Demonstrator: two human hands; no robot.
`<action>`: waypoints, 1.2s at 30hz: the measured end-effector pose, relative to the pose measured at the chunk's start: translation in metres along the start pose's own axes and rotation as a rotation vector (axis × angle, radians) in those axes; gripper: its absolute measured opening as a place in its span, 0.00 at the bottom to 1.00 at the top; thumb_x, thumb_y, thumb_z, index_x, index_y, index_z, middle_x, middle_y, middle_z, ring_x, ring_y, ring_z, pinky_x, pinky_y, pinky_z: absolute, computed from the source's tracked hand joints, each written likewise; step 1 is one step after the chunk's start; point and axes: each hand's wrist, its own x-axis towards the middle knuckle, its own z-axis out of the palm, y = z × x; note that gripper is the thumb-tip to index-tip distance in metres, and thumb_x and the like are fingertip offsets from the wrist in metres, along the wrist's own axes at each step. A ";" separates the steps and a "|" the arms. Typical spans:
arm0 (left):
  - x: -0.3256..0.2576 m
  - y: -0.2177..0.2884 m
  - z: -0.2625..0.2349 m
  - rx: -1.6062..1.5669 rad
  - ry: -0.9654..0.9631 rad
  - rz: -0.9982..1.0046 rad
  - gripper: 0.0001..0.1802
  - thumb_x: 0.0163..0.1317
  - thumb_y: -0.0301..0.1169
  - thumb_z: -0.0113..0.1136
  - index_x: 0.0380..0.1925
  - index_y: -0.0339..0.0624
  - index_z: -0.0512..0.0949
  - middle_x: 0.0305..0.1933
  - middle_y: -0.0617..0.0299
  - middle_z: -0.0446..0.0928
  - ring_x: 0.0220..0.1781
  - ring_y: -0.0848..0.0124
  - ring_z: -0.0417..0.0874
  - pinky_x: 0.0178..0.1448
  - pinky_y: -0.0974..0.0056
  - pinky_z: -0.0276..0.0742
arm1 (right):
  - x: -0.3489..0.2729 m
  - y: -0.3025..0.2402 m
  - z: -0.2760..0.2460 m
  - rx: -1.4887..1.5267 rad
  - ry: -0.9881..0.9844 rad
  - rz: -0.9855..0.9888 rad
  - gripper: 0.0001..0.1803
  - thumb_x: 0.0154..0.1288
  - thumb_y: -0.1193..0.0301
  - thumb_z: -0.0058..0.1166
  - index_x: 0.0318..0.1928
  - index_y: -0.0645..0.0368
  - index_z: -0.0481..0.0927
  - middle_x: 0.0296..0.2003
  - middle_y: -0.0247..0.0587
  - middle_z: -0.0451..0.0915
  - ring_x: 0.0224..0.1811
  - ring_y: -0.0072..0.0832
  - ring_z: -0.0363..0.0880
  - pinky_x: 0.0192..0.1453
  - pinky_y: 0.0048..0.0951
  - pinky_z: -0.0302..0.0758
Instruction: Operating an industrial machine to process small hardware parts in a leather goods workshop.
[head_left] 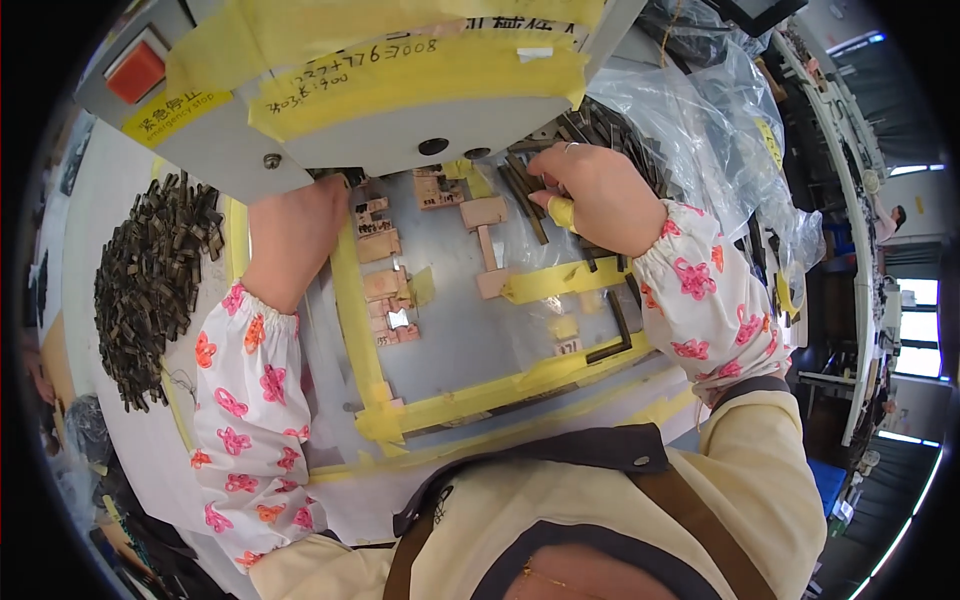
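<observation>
My left hand [300,228] reaches in under the lower left edge of a grey machine head [385,145]; its fingers are hidden there. My right hand [607,198] is bent over the right part of the metal plate [455,335]. Its fingers are curled together, and yellow tape wraps one of them. Thin dark strips [524,200] lie right beside those fingertips; what the fingers hold, if anything, I cannot make out. Between my hands, pinkish blocks [379,245] stand along the plate's left side, and an I-shaped pinkish piece [487,247] lies near the middle.
A heap of short dark pieces [155,285] spreads at far left. More dark strips [610,135] are piled behind my right hand, next to clear plastic sheeting [715,130]. Yellow tape [480,398] borders the plate. A red button [137,68] sits on the machine's left side.
</observation>
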 end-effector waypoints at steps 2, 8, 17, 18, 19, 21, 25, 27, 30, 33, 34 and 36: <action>-0.001 0.010 0.004 -0.168 -0.252 0.137 0.07 0.51 0.24 0.56 0.30 0.39 0.80 0.21 0.53 0.76 0.23 0.57 0.77 0.26 0.59 0.71 | 0.004 0.003 0.009 -0.025 -0.045 0.047 0.12 0.51 0.77 0.56 0.39 0.65 0.75 0.31 0.48 0.77 0.35 0.45 0.77 0.40 0.40 0.73; 0.005 0.026 0.014 -0.370 -0.212 0.187 0.16 0.51 0.22 0.56 0.43 0.42 0.78 0.37 0.57 0.79 0.36 0.58 0.79 0.35 0.60 0.74 | 0.008 0.000 0.017 -0.158 0.022 0.034 0.07 0.51 0.78 0.51 0.32 0.67 0.74 0.31 0.54 0.77 0.34 0.47 0.79 0.38 0.41 0.76; 0.001 0.023 0.021 -0.237 -0.034 0.260 0.24 0.42 0.21 0.56 0.45 0.45 0.76 0.30 0.58 0.77 0.27 0.58 0.79 0.28 0.60 0.75 | 0.019 -0.001 0.008 -0.052 0.156 0.002 0.05 0.53 0.75 0.51 0.31 0.63 0.74 0.26 0.49 0.78 0.30 0.47 0.78 0.33 0.41 0.74; 0.001 0.023 0.022 -0.238 -0.035 0.262 0.24 0.42 0.21 0.56 0.45 0.45 0.76 0.30 0.58 0.77 0.27 0.58 0.79 0.28 0.60 0.75 | 0.022 -0.002 0.009 -0.052 0.156 0.004 0.05 0.53 0.75 0.51 0.31 0.63 0.74 0.26 0.49 0.78 0.30 0.47 0.78 0.33 0.41 0.74; 0.002 0.022 0.021 -0.313 -0.024 0.252 0.24 0.42 0.21 0.56 0.45 0.45 0.76 0.29 0.57 0.76 0.27 0.57 0.78 0.28 0.60 0.75 | 0.026 -0.004 0.013 0.073 0.176 -0.070 0.05 0.52 0.75 0.51 0.31 0.63 0.75 0.25 0.49 0.78 0.29 0.47 0.78 0.33 0.41 0.74; 0.001 0.022 0.022 -0.388 -0.017 0.246 0.24 0.41 0.21 0.56 0.45 0.45 0.75 0.28 0.56 0.76 0.26 0.57 0.78 0.27 0.59 0.74 | 0.033 -0.008 0.021 0.199 0.198 -0.141 0.06 0.52 0.76 0.51 0.31 0.64 0.75 0.24 0.49 0.78 0.29 0.47 0.78 0.32 0.41 0.74; 0.001 0.024 0.021 -0.344 -0.075 0.188 0.16 0.50 0.25 0.58 0.41 0.44 0.76 0.26 0.55 0.76 0.25 0.55 0.77 0.27 0.57 0.74 | 0.039 -0.004 0.036 0.499 0.153 -0.068 0.08 0.50 0.79 0.53 0.34 0.65 0.77 0.24 0.49 0.79 0.29 0.46 0.79 0.35 0.40 0.74; 0.003 0.024 0.017 -0.381 -0.054 0.175 0.12 0.53 0.27 0.59 0.40 0.43 0.76 0.25 0.55 0.76 0.24 0.55 0.77 0.28 0.56 0.74 | 0.036 -0.002 0.035 0.508 0.127 -0.043 0.09 0.49 0.80 0.53 0.35 0.65 0.78 0.24 0.48 0.79 0.29 0.46 0.79 0.36 0.39 0.74; 0.003 0.023 0.010 -0.514 -0.242 0.087 0.09 0.57 0.27 0.59 0.38 0.43 0.78 0.34 0.55 0.79 0.35 0.54 0.79 0.39 0.58 0.73 | 0.035 -0.002 0.030 0.366 0.040 -0.052 0.09 0.49 0.81 0.54 0.35 0.65 0.79 0.26 0.48 0.78 0.33 0.46 0.78 0.38 0.39 0.74; 0.003 0.021 0.001 -0.527 -0.360 0.042 0.08 0.56 0.28 0.60 0.37 0.43 0.78 0.35 0.56 0.80 0.35 0.55 0.79 0.40 0.59 0.73 | 0.035 0.007 0.034 0.292 0.077 -0.215 0.12 0.48 0.81 0.54 0.36 0.64 0.79 0.31 0.48 0.78 0.37 0.47 0.77 0.39 0.38 0.74; 0.002 0.021 0.000 -0.481 -0.352 0.057 0.08 0.55 0.27 0.60 0.37 0.43 0.78 0.35 0.57 0.80 0.34 0.55 0.79 0.39 0.59 0.73 | 0.035 0.008 0.033 0.265 0.058 -0.227 0.12 0.47 0.81 0.54 0.36 0.64 0.80 0.33 0.48 0.77 0.38 0.47 0.77 0.40 0.39 0.74; 0.001 0.021 0.000 -0.435 -0.344 0.073 0.08 0.55 0.26 0.60 0.37 0.44 0.79 0.35 0.57 0.80 0.33 0.56 0.79 0.39 0.59 0.73 | 0.034 0.008 0.033 0.238 0.039 -0.238 0.13 0.46 0.81 0.54 0.36 0.63 0.80 0.34 0.48 0.77 0.40 0.47 0.76 0.41 0.39 0.74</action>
